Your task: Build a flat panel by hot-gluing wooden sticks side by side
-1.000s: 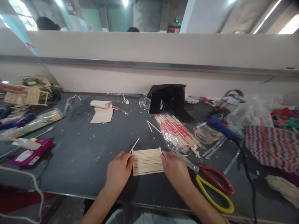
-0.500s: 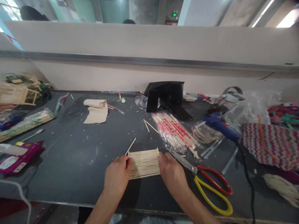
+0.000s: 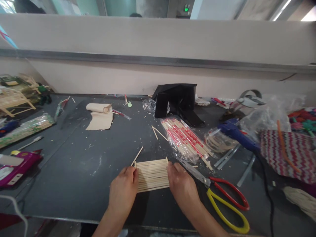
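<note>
A flat panel of pale wooden sticks (image 3: 153,175), laid side by side with a crosswise stick at each end, is held between my two hands near the table's front edge. My left hand (image 3: 124,184) grips its left end, thumb along the edge. On the right end, my right hand (image 3: 182,181) has its fingers closed round the side. A loose stick (image 3: 137,156) lies just beyond my left hand. Scissors (image 3: 228,200) with one red and one yellow handle rest right beside my right hand, blades pointing toward the stick packet (image 3: 186,140).
Farther back stands a black folded object (image 3: 176,102). A blue glue gun (image 3: 238,133) with a black cord lies at the right, near patterned cloth (image 3: 286,154). Rolled beige cloth (image 3: 100,117) is at back left, a purple device (image 3: 21,168) at far left.
The view has shifted slightly, so the table's objects sit a little differently in the picture. Both hands keep their grip on the panel. At far left, a hand near the wooden model is out of sight.
</note>
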